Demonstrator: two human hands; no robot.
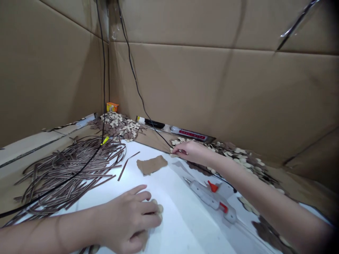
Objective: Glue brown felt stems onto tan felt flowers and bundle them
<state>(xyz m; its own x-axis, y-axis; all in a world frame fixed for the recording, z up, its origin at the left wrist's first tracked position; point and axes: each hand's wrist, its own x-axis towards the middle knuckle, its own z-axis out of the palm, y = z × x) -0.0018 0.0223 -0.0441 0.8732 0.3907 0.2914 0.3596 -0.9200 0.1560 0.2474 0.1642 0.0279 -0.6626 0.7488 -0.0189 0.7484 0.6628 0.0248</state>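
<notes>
On tbl (182, 229): L hand (129, 217) at beige pcs (160, 208), R hand (184, 150) nr pile (245, 158).

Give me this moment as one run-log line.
Left hand: at small cream rounded pieces | Right hand: at cream-and-brown pile beside brown cardboard wall | White surface: flat brown scrap, pale plastic glue gun

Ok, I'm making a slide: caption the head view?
Left hand at pale pieces, right hand beside the cardboard wall; glue gun and brown strips nearby.
</notes>
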